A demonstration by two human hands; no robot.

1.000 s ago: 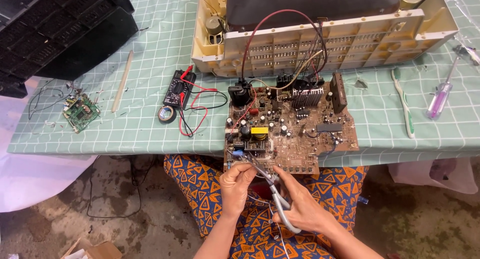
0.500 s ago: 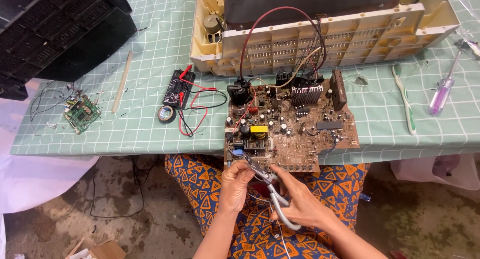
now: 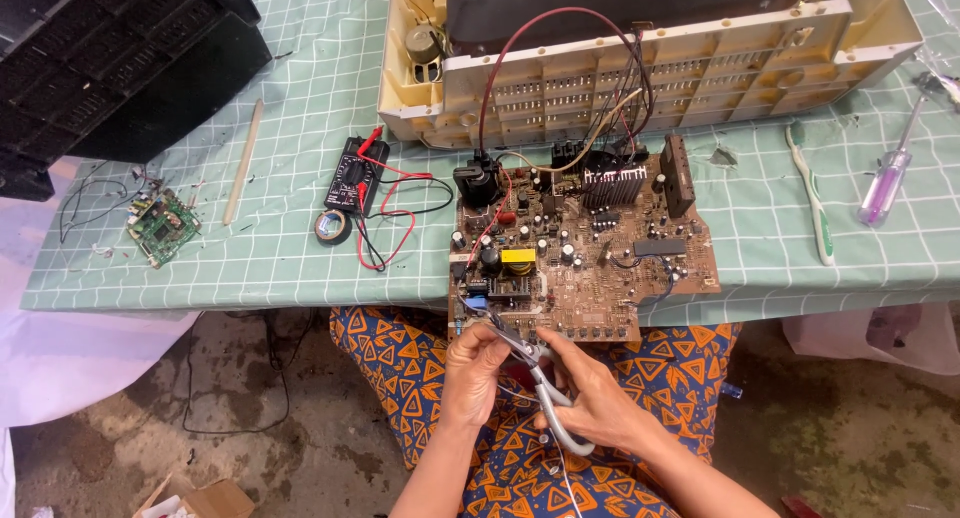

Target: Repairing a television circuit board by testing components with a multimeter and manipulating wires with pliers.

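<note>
- My right hand is closed around the grey handles of the pliers, low in the centre of the frame.
- My left hand is pinched together at the plier tips, just beside them; what it grips I cannot tell.
- The brown circuit board overhangs the table edge just above both hands.
- A black multimeter lies left of centre.

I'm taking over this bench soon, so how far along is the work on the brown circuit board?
Done: the cream television shell is open, and the brown circuit board is pulled out to the table edge, still wired to it. In hand: the right hand works grey-handled pliers at the board's front edge, left hand beside the tips. Left: the black multimeter and purple-handled screwdriver lie unused; the black back cover is off.
</note>
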